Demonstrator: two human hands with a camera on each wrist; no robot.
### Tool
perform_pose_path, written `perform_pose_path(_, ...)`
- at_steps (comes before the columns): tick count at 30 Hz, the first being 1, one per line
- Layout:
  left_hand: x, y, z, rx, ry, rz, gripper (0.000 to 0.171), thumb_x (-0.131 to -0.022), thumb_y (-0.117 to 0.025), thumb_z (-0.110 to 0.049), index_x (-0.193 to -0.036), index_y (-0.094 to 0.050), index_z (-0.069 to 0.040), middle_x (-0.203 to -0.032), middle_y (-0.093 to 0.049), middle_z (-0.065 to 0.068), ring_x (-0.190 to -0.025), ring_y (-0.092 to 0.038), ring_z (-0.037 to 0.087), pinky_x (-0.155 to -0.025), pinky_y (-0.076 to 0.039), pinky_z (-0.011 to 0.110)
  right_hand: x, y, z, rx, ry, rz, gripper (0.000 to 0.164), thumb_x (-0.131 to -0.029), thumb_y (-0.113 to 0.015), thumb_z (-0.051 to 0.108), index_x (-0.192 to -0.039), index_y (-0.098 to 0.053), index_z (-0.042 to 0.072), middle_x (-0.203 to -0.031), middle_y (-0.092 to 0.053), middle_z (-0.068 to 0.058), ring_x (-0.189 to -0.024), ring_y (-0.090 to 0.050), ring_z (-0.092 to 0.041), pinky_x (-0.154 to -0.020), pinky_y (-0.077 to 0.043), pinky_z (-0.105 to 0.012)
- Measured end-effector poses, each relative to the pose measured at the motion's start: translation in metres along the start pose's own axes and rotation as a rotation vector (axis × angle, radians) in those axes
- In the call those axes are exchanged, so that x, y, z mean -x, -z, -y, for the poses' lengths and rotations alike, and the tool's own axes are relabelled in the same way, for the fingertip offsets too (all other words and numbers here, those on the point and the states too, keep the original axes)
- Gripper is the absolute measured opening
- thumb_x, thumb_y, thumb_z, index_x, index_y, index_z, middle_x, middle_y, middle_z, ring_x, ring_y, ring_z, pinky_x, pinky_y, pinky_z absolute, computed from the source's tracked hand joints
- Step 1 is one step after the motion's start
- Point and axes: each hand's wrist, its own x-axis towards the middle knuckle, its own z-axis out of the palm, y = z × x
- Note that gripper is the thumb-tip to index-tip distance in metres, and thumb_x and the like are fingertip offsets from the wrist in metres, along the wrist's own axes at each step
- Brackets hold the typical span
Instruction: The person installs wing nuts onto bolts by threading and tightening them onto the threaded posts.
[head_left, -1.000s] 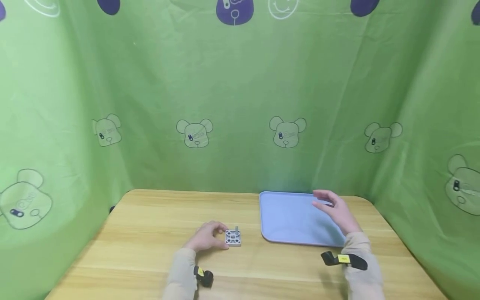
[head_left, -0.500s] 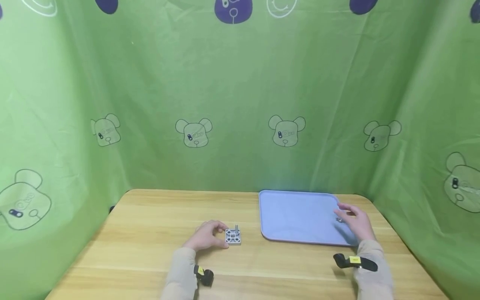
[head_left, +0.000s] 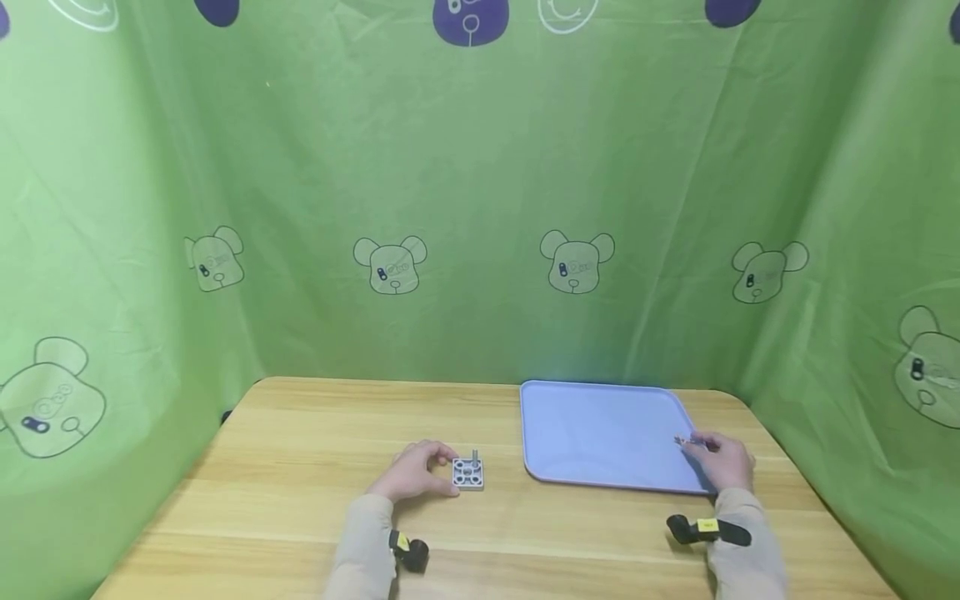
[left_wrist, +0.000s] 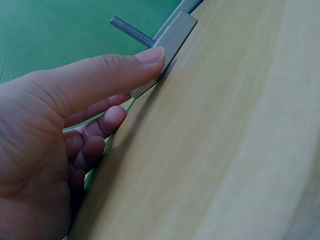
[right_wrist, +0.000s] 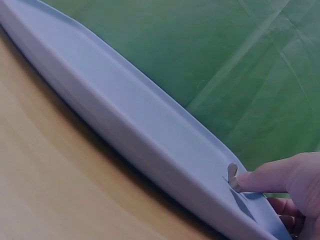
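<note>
On the table, my left hand (head_left: 414,472) holds a square grey metal plate (head_left: 468,482) by its left side, thumb at the near edge. The plate has several round holes, and a threaded bolt (left_wrist: 132,32) stands up from it near the far right corner. Over at the right end of the blue tray (head_left: 600,433), my right hand (head_left: 722,461) pinches a small metal wing nut (right_wrist: 232,175). One wing sticks out past the thumb in the right wrist view; the fingers hide part of the nut.
The wooden table (head_left: 300,433) carries the shallow tray at its back right. A green curtain (head_left: 480,167) with bear prints closes off the back and both sides. A black strap camera mount (head_left: 708,531) sits on the right wrist.
My right hand has moved right and down from over the tray's middle to the nut at its right end, and its fingers have closed on it. The left hand stays at the plate.
</note>
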Motion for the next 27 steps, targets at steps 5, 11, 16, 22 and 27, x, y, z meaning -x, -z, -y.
perform_pose_path(5, 0.0012, 0.0011, -0.0031, 0.017, 0.007, 0.004, 0.052, -0.063, -0.087, -0.035, -0.11, -0.068, -0.023, -0.104, -0.063, -0.004, -0.101, -0.05, 0.016, -0.097, -0.038, 0.054, -0.0003, -0.0029, -0.0011, 0.034, 0.001, -0.007, 0.039, -0.086, -0.067, 0.025, -0.115, -0.066, -0.002, -0.128, -0.056, -0.032, -0.107, -0.045, -0.047, -0.084, -0.029, -0.051)
perform_pose_path(11, 0.0023, 0.0018, -0.005, 0.023, 0.01, -0.003, 0.052, -0.063, -0.087, -0.033, -0.11, -0.068, -0.022, -0.103, -0.063, -0.005, -0.101, -0.05, 0.016, -0.097, -0.038, 0.053, 0.0003, -0.0062, 0.0, 0.08, 0.055, -0.042, 0.029, -0.085, -0.069, 0.021, -0.104, -0.07, -0.001, -0.119, -0.063, -0.03, -0.101, -0.054, -0.046, -0.082, -0.027, -0.049)
perform_pose_path(16, 0.0019, 0.0014, -0.0043, 0.034, 0.015, -0.007, 0.052, -0.063, -0.087, -0.033, -0.11, -0.068, -0.023, -0.104, -0.063, -0.004, -0.102, -0.05, 0.017, -0.098, -0.037, 0.055, -0.0015, -0.0082, -0.0008, 0.095, 0.079, -0.062, 0.023, -0.086, -0.069, 0.019, -0.098, -0.071, 0.0, -0.114, -0.066, -0.029, -0.1, -0.057, -0.046, -0.081, -0.027, -0.049)
perform_pose_path(22, 0.0012, 0.0007, -0.0033, 0.029, 0.013, -0.007, 0.051, -0.063, -0.087, -0.034, -0.11, -0.068, -0.023, -0.104, -0.063, -0.004, -0.102, -0.051, 0.018, -0.098, -0.038, 0.055, -0.003, -0.009, -0.0025, 0.091, 0.072, -0.056, 0.024, -0.086, -0.068, 0.02, -0.098, -0.071, 0.0, -0.116, -0.064, -0.03, -0.101, -0.056, -0.046, -0.084, -0.027, -0.05)
perform_pose_path(27, 0.002, 0.0007, -0.0046, 0.018, 0.012, -0.003, 0.052, -0.063, -0.087, -0.034, -0.11, -0.068, -0.023, -0.104, -0.063, -0.004, -0.102, -0.051, 0.017, -0.097, -0.038, 0.055, -0.0031, -0.0096, -0.0042, 0.071, 0.058, -0.06, 0.023, -0.085, -0.069, 0.021, -0.095, -0.071, 0.001, -0.116, -0.064, -0.03, -0.099, -0.054, -0.044, -0.084, -0.028, -0.05)
